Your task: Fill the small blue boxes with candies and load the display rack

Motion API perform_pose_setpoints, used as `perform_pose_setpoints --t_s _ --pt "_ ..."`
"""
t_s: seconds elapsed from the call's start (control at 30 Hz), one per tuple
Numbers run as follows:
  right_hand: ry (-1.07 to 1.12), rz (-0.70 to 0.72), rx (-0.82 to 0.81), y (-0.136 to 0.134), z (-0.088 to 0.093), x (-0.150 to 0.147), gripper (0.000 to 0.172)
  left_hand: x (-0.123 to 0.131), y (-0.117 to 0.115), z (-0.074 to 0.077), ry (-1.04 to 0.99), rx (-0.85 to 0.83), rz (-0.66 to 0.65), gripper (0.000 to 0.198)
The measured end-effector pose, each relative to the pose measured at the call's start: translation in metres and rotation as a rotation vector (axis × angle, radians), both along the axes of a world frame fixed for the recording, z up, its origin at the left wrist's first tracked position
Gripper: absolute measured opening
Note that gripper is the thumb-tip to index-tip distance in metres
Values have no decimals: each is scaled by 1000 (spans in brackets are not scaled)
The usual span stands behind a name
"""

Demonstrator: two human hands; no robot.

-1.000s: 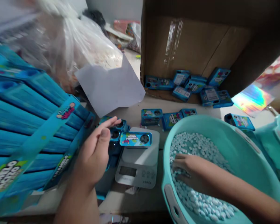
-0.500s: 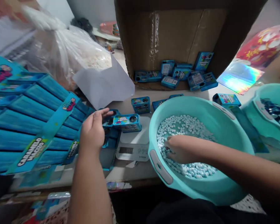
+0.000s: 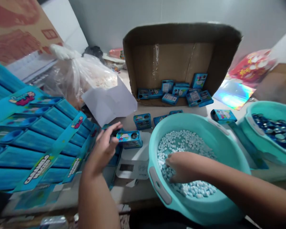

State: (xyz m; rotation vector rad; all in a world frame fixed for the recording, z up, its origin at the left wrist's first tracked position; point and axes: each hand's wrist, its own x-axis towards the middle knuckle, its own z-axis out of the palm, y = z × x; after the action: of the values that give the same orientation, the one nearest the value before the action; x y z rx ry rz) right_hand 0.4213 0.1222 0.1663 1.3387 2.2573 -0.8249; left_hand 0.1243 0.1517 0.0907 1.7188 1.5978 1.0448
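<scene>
My left hand is raised beside the kitchen scale, fingers stretched and thumb apart, with nothing visible in it. Just to its right, a small blue printed candy box lies on the scale's plate. My right hand reaches down into a turquoise tub of small white and pale blue candies. Its fingers curl down into the candies, and the fingertips are partly hidden.
Blue boxes bound with printed bands fill the left. Behind the scale stands a blue box. An open cardboard carton holds several more. A second turquoise tub with shiny dark blue pieces sits at right.
The view has tilted upward, so things sit lower in the picture. My left hand's fingers have spread and tilted toward the box on the scale. My right hand remains in the candies.
</scene>
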Motion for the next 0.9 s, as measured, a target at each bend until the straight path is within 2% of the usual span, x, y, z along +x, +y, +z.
perform_pose_setpoints --t_s 0.07,0.13,0.2,0.23,0.27,0.33,0.4,0.43,0.5,0.57,0.67,0.77,0.9 --pt "-35 32 10 3 4 -1 28 -1 1 -4 247 -12 -80 82" --pt "2 -13 60 8 7 -2 33 -2 1 -8 389 -6 -62 57" --pt "220 -192 116 12 9 -3 37 -1 -2 -9 399 75 -62 35" --pt "381 -318 92 14 9 -4 38 1 -5 -6 384 154 -71 30" --pt "560 -468 18 16 8 -6 39 4 -8 -2 360 260 -73 29" --pt "922 -807 -258 19 8 -10 39 15 -15 12 301 514 -76 26" --pt "1210 -1113 -591 21 7 -16 43 31 -20 30 332 668 -186 26" --pt "1309 -1226 -718 22 7 -18 46 39 -20 38 393 705 -267 29" --pt "1420 -1372 -848 22 8 -23 50 54 -18 49 530 757 -390 36" --pt "1446 -1476 -858 23 8 -27 50 64 -14 52 583 818 -403 40" --pt "1435 -1578 -845 23 8 -29 47 71 -10 45 563 821 -342 39" --pt "1396 -1558 -828 23 8 -29 46 74 -12 39 549 854 -308 37" --pt "1326 -1479 -678 22 11 -29 43 77 -18 39 509 947 -314 38"
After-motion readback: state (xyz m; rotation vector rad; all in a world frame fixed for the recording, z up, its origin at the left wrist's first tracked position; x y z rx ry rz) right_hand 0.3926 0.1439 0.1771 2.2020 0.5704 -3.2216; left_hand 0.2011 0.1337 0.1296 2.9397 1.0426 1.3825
